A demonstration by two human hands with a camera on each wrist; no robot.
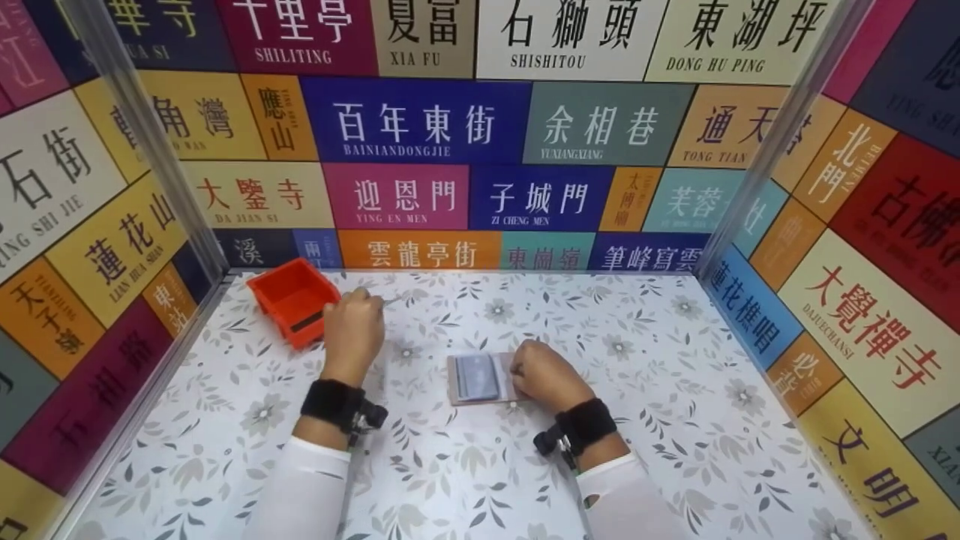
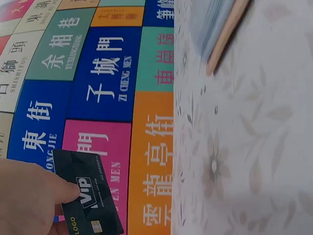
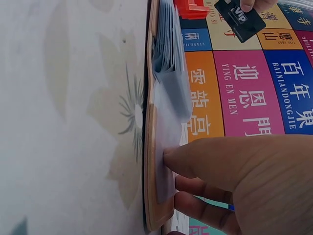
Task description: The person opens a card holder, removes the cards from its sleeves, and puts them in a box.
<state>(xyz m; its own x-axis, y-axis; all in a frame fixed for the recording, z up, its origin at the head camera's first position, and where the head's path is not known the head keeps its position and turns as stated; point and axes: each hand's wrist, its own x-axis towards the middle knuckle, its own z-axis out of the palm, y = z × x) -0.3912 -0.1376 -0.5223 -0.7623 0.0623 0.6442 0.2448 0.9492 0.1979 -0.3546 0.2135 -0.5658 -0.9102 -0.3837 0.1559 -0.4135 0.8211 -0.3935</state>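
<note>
My left hand (image 1: 352, 326) is raised beside the orange bin, pinching a black VIP card (image 2: 90, 196) by its edge between thumb and fingers. In the head view the card appears only as a thin edge. An open card holder (image 1: 476, 379) with a tan cover and several clear plastic sleeves (image 3: 171, 63) lies on the table. My right hand (image 1: 551, 375) is at its right side, thumb on a clear sleeve and fingers curled at the cover's edge, gripping it there.
An orange plastic bin (image 1: 300, 289) with a dark strip on its front stands at the back left of the flower-patterned table (image 1: 450, 465). Walls covered in coloured name signs (image 1: 416, 120) enclose the table at the back and both sides.
</note>
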